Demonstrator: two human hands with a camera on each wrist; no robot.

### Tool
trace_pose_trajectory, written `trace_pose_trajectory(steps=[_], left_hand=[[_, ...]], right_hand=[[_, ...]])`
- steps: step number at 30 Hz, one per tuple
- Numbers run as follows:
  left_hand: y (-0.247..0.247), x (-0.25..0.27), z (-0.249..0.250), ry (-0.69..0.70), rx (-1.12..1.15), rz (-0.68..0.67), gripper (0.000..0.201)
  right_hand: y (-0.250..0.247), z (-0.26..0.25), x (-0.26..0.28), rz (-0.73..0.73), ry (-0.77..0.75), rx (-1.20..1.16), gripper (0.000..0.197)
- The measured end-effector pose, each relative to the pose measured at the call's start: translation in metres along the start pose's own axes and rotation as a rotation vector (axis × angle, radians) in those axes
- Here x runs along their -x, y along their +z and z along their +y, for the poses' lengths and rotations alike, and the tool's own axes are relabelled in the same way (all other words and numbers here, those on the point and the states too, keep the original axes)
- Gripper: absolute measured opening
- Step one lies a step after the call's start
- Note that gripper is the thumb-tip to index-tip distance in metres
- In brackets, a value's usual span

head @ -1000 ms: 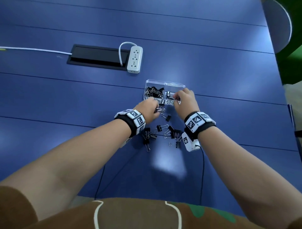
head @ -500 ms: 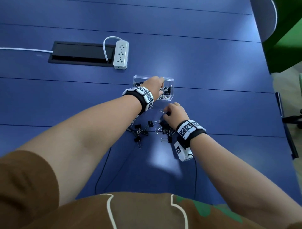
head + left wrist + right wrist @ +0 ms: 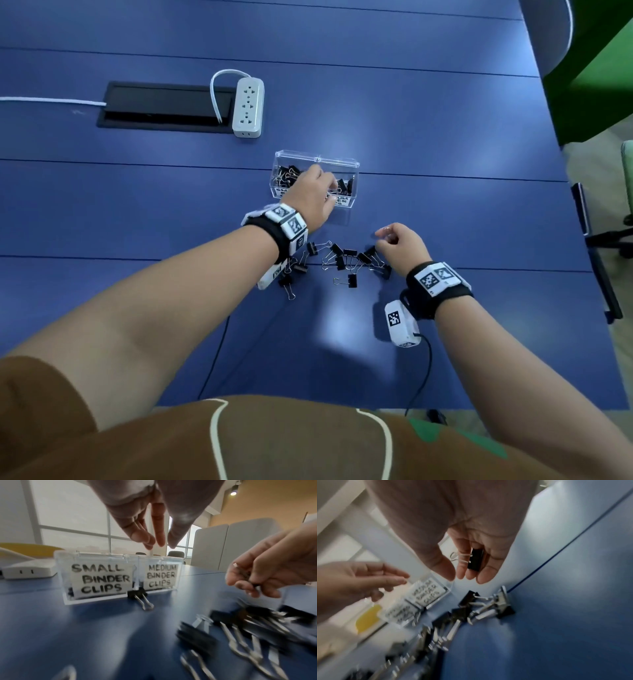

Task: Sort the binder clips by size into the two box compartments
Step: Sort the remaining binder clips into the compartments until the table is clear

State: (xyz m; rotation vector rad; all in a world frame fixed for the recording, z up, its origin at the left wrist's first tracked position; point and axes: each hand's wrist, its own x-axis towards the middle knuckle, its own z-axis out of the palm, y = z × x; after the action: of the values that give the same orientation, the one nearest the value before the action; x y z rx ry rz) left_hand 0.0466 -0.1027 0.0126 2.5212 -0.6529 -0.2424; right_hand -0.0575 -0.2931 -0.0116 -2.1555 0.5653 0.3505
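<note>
A clear two-compartment box stands on the blue table, labelled SMALL BINDER CLIPS on the left and MEDIUM BINDER CLIPS on the right; both hold black clips. My left hand hovers over the box with straight fingers and nothing in them. My right hand is just above the loose pile of black binder clips and grips one black clip in its curled fingers. One clip lies against the box's front wall.
A white power strip lies beside a black cable hatch at the back left. A grey chair back stands at the table's far right corner. Black cables trail from my wrists toward the near edge.
My left hand went from the box's front to above the box and stays there, now holding nothing. My right hand dropped from the box to the pile and has come up with a clip.
</note>
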Motion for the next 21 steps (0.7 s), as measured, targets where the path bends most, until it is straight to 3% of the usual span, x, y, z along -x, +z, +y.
trace_pose_trajectory(steps=[4,10,13,18,21], left_hand=[[0.019,0.045,0.000,-0.083,-0.085,-0.199,0.024],[0.036,0.071,-0.011,-0.170,-0.087,-0.280,0.024],[0.033,0.071,-0.011,-0.160,-0.056,-0.259,0.019],[0.011,0.049,0.001,-0.119,0.090,-0.092,0.012],[-0.003,0.022,0.006,-0.112,0.119,-0.022,0.009]], right_hand=[[0.008,0.006,0.005,-0.070,-0.064,0.310,0.027],[0.017,0.005,0.007,-0.060,-0.038,0.268,0.022],[0.019,0.001,0.008,-0.032,-0.027,0.215,0.012],[0.018,-0.012,0.002,0.013,-0.019,0.018,0.003],[0.010,-0.035,-0.012,0.058,-0.036,-0.096,0.016]])
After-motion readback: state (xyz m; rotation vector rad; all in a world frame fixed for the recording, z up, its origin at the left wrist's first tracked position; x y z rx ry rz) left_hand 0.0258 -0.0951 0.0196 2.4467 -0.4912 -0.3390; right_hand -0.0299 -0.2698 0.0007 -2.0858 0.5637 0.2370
